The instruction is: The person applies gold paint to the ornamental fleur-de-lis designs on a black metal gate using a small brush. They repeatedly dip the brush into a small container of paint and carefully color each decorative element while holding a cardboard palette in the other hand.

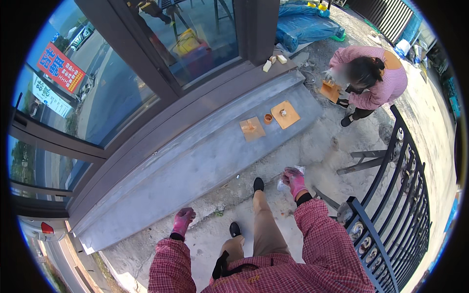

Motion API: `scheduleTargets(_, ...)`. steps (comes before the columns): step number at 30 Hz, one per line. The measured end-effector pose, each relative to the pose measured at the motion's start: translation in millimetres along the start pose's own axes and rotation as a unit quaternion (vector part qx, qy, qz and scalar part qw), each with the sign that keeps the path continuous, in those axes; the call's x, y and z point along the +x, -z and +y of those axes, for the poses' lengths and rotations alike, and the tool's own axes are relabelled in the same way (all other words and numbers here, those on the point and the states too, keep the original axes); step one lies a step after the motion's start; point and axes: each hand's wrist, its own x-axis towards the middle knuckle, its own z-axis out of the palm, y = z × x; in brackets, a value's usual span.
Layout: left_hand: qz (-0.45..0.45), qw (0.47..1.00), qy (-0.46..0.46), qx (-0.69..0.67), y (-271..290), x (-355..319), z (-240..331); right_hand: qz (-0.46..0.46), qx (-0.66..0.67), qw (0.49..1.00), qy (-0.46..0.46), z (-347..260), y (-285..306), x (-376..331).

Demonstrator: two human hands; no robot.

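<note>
My left hand [183, 221], in a pink-stained glove, hangs over the concrete ground with its fingers curled closed; nothing shows sticking out of it. In a matching glove, my right hand [294, 181] is closed around a crumpled clear plastic bag [282, 185], whose contents I cannot make out. Ahead, on the grey stone step [185, 171], lie two tan square sheets. The nearer sheet [252, 129] bears an orange-brown smear, and the farther sheet [288, 117] carries a small whitish lump. Between them sits a small brown cup [267, 118].
At the upper right a co-worker [373, 73] in a checked top bends over a tan sheet [330, 91]. Black metal railing sections [391, 219] stand close on my right. Glass doors [161, 73] border the step. Pale blocks [273, 62] and a blue plastic-covered bundle [303, 27] are beyond.
</note>
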Motion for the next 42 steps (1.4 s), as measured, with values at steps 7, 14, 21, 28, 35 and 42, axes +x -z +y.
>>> scheduleTargets(7, -0.155, 0.985, 0.069, -0.031, -153.3, 136.2, 74.1, 0.086, -0.051, 0.995, 0.016, -29.7, 21.9, 205.5)
scheduleTargets(14, -0.171, 0.979, 0.114, 0.000, -307.3, 288.2, 82.3, 0.189, -0.353, 0.906, 0.140, -20.9, 71.3, 380.9)
scheduleTargets(21, -0.080, 0.991, 0.101, -0.025, -367.7, 388.2, 74.9, 0.220, -0.446, 0.854, 0.153, -56.0, 20.9, 444.2)
scheduleTargets(28, 0.050, 0.993, -0.068, 0.082, -394.1, 444.7, 22.7, 0.268, -0.588, 0.741, 0.183, -53.0, -0.7, 503.7)
scheduleTargets(35, 0.092, 0.988, -0.079, 0.101, -409.0, 442.4, 36.7, 0.274, -0.554, 0.759, 0.207, -50.1, 16.9, 530.6)
scheduleTargets(42, 0.098, 0.987, -0.071, 0.103, -404.7, 449.1, 33.1, 0.131, 0.043, 0.979, 0.152, -8.2, 10.4, 463.9)
